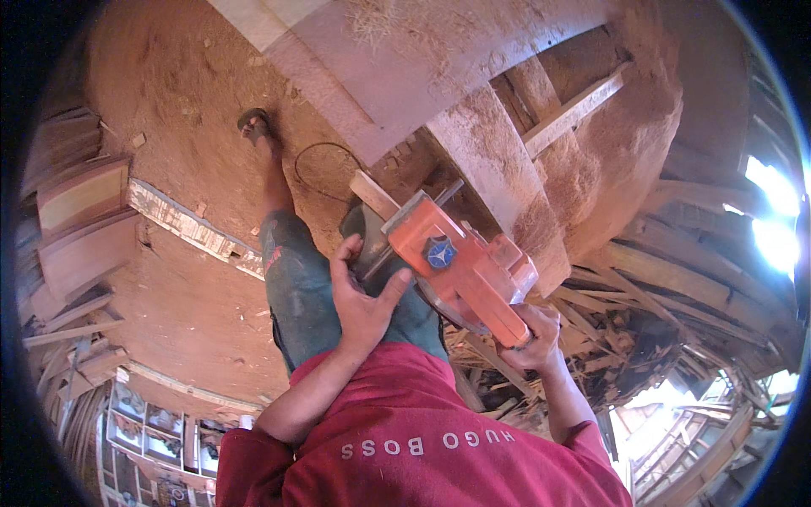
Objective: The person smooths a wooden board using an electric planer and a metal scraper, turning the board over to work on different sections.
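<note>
Two bent forearms [317, 393] rise from the bottom of the frame toward its centre, and both are ours. Our left hand [363, 313] is spread, thumb and fingers well apart, near a metal rod [377, 264]; we cannot tell whether it touches it. Our right hand [536, 338] is wrapped around the rear handle of an orange power tool [460, 270], which sits tilted at mid-frame, just beside a pale wood strip [373, 194]. At lower left stands a gridded frame [190, 444], its contents too small for us to make out.
</note>
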`<move>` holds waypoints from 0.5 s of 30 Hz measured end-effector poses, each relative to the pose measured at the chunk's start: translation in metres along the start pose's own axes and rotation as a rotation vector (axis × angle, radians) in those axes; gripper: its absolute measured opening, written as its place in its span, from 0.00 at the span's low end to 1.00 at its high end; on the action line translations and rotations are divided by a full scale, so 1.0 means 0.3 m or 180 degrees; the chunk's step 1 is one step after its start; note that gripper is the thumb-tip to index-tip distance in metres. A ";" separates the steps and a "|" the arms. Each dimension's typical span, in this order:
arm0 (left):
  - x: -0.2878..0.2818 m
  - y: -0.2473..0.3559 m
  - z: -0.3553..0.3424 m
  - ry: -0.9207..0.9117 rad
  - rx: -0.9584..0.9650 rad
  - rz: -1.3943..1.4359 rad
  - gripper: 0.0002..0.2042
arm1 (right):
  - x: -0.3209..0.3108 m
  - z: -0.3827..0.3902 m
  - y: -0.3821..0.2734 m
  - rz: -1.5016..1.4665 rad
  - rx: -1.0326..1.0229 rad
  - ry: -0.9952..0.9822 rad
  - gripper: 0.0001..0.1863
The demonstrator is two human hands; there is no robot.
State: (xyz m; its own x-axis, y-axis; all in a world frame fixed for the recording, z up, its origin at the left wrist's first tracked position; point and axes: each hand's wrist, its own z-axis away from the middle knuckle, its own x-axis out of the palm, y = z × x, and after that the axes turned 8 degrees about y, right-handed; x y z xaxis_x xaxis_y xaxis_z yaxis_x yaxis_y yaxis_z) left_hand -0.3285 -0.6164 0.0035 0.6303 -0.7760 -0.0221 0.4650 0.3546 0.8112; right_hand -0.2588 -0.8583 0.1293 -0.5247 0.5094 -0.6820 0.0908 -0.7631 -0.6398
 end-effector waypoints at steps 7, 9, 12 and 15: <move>-0.042 0.077 -0.121 0.0066 0.0627 -0.0891 0.37 | 0.086 -0.113 -0.054 -0.0392 -0.0227 0.0152 0.25; -0.059 0.074 -0.166 0.0184 0.0782 -0.0989 0.37 | 0.114 -0.154 -0.064 -0.0480 -0.0377 0.0146 0.25; -0.062 0.103 -0.253 0.0279 0.1096 -0.1138 0.40 | 0.169 -0.214 -0.072 -0.0479 -0.0418 0.0257 0.26; -0.055 0.115 -0.340 0.0434 0.0928 -0.0992 0.40 | 0.218 -0.271 -0.081 -0.0439 -0.0325 0.0390 0.26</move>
State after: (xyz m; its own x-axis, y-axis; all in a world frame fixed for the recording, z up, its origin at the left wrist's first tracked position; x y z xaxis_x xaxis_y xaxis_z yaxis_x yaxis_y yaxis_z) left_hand -0.2595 -0.5383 -0.0278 0.5731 -0.7397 -0.3526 0.4635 -0.0623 0.8839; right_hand -0.2265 -0.7740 0.0715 -0.4317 0.6557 -0.6194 0.1138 -0.6417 -0.7585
